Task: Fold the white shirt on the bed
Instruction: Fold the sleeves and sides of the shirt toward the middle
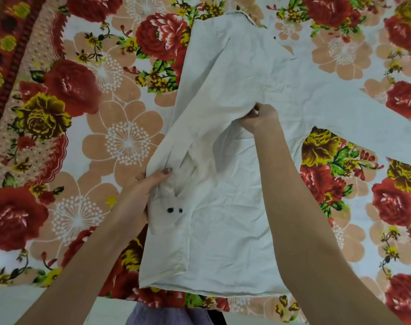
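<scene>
The white shirt (232,231) lies spread on the flowered bedspread (101,127), its hem near the bed's front edge. One sleeve is folded across the body and runs from the upper middle down to the left. My left hand (141,193) grips that sleeve near its cuff, where two dark buttons (174,210) show. My right hand (258,118) pinches the fabric at the shirt's middle, along the fold. The other sleeve (368,118) stretches flat toward the right edge.
The bedspread covers the whole bed, with a dark red patterned border (10,66) at the far left. The bed's front edge runs along the bottom, with a strip of purple clothing (167,315) just below it.
</scene>
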